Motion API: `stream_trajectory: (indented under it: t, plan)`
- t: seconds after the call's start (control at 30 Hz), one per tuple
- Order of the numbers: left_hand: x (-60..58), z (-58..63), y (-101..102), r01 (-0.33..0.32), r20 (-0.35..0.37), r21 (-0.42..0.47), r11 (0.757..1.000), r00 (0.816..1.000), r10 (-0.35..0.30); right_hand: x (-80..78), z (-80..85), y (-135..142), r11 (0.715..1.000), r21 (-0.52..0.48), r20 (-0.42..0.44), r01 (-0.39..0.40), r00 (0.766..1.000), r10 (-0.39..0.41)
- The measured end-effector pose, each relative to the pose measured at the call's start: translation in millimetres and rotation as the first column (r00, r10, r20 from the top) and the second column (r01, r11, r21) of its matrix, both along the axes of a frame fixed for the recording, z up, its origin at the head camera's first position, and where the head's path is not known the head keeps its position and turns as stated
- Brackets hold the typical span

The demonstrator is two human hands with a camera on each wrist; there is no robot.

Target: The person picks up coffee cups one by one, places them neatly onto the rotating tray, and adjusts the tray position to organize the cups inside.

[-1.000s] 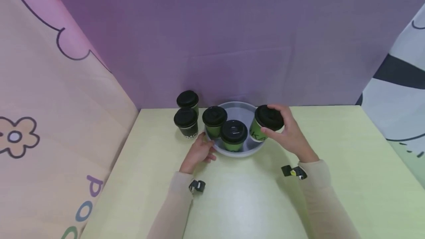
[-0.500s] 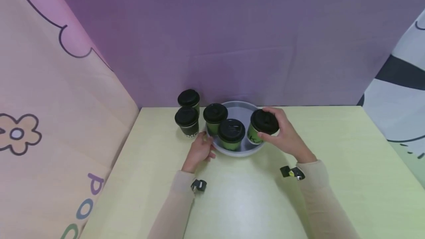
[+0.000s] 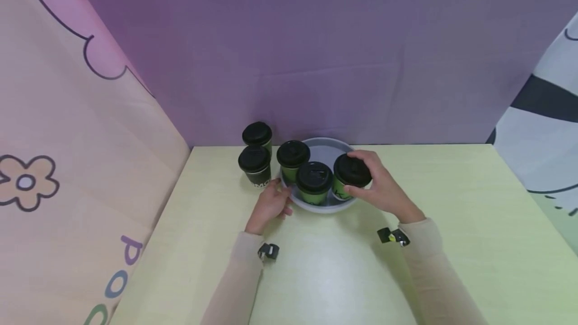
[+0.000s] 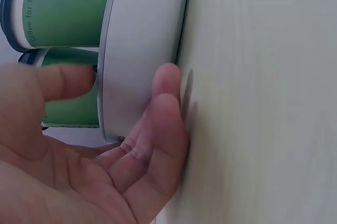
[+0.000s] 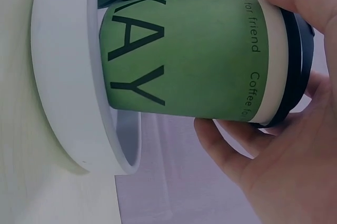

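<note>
My right hand (image 3: 385, 190) grips a green paper coffee cup (image 5: 184, 58) with a black lid, thumb and fingers round its upper part. The cup stands nearly upright inside the right side of a round grey tray (image 3: 326, 209), beside a second green cup (image 3: 313, 184). Whether its base touches the tray floor is hard to tell. A third green cup (image 3: 292, 160) stands in the tray's left part. My left hand (image 3: 269, 206) holds the tray's left front edge. In the left wrist view its thumb (image 4: 66, 81) is over the rim and its fingers curl against the outer wall.
Left of the tray stand two more black-lidded cups, a dark one (image 3: 255, 165) in front and another (image 3: 257, 136) behind it. A purple cloth wall (image 3: 289, 54) rises at the back edge of the pale table (image 3: 451, 245). Printed cloths hang at both sides.
My right hand has brought its cup leftward and slightly down, close against the front green cup in the tray. The left hand keeps its place at the tray edge.
</note>
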State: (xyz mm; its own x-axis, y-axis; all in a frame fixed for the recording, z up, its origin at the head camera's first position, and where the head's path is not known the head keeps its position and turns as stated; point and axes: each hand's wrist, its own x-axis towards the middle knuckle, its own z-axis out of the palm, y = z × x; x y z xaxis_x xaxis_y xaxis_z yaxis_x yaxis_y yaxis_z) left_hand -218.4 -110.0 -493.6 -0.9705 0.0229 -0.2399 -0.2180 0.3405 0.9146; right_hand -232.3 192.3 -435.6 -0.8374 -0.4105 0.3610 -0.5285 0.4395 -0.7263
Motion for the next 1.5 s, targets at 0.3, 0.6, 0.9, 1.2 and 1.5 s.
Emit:
stream_trajectory:
  t: [0.3,0.6,0.9,1.2,1.5]
  plan:
    - [-0.9,4.0,-1.9,0.033,0.044,-0.029,0.999,0.999,-0.031,-1.2,-2.2,-1.5,1.000,0.009,0.008,-0.005,1.000,0.005]
    - [0.3,3.6,-0.2,0.059,0.067,-0.010,0.998,0.996,-0.058,-3.1,-7.4,-2.3,1.000,0.030,0.034,-0.001,0.999,0.000]
    - [-0.6,4.9,0.4,0.053,0.089,0.009,0.999,0.995,-0.054,-3.5,-9.1,-2.2,0.999,0.032,0.024,0.019,1.000,-0.020]
    - [0.0,5.4,-0.1,0.052,0.093,0.013,0.999,0.994,-0.053,-3.7,-8.0,-2.9,0.997,0.061,0.006,0.054,0.998,-0.055]
    - [-0.1,3.7,0.1,0.060,0.084,0.017,0.998,0.995,-0.061,-3.4,-9.6,-6.3,0.996,0.071,0.035,0.045,0.998,-0.048]
